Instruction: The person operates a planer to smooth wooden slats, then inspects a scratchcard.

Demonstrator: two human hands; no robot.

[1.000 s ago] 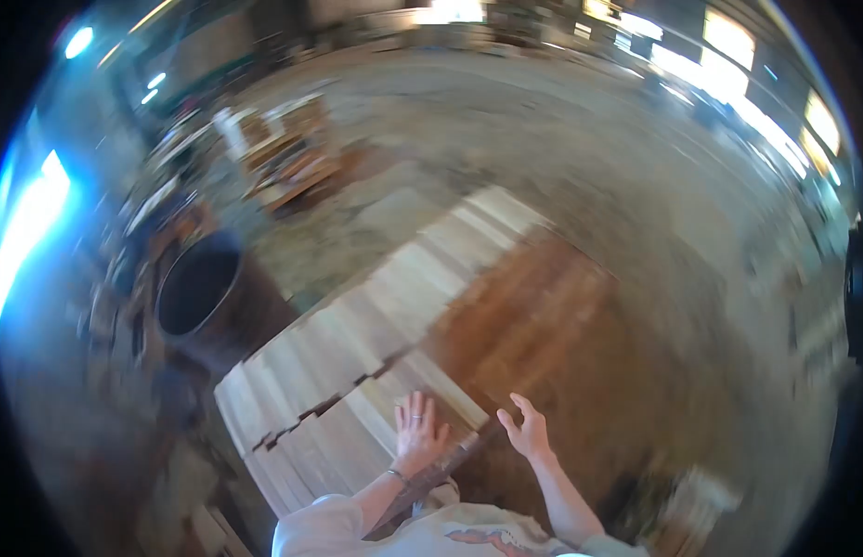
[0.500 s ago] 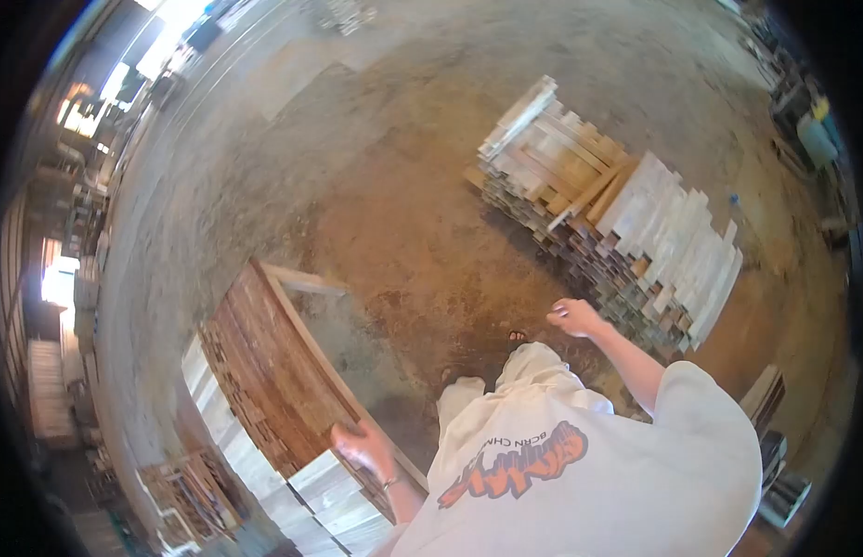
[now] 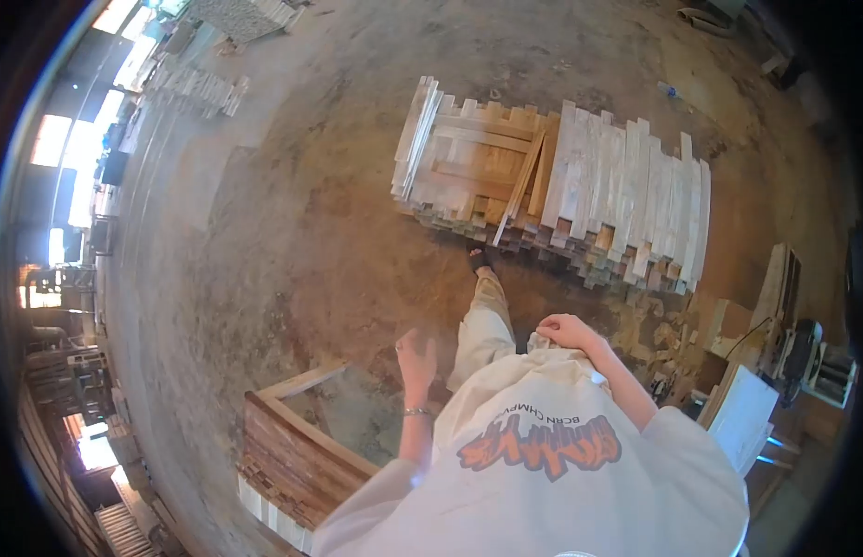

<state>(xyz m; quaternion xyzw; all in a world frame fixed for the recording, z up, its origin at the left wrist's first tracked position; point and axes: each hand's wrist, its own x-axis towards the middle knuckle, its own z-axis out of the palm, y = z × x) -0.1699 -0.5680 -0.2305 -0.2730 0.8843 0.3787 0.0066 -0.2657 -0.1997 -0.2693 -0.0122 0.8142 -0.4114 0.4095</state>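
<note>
My left hand point(image 3: 417, 360) is raised in front of my body, fingers apart and empty. It is clear of the wooden panel stack point(image 3: 311, 450), which stands below it and to the left with a pale wooden frame piece along its top. A bracelet point(image 3: 417, 411) circles my left wrist. My right hand point(image 3: 572, 331) hangs by the waist of my pale trousers point(image 3: 484, 336), fingers curled, with nothing visible in them. Ahead lies a low pile of boards point(image 3: 589, 176), mostly whitish, with some brown ones and a few loose slats on top. Neither hand touches it.
My sandalled foot point(image 3: 479, 262) is close to the near edge of the board pile. Stained concrete floor point(image 3: 292, 204) spreads around. More stacked boards point(image 3: 204, 88) stand far left. A white-topped piece point(image 3: 742, 408) and other gear are at my right.
My left hand has come off the wooden panel stack and risen. My body has stepped forward and turned right, so the board pile is nearer and the stack slips behind.
</note>
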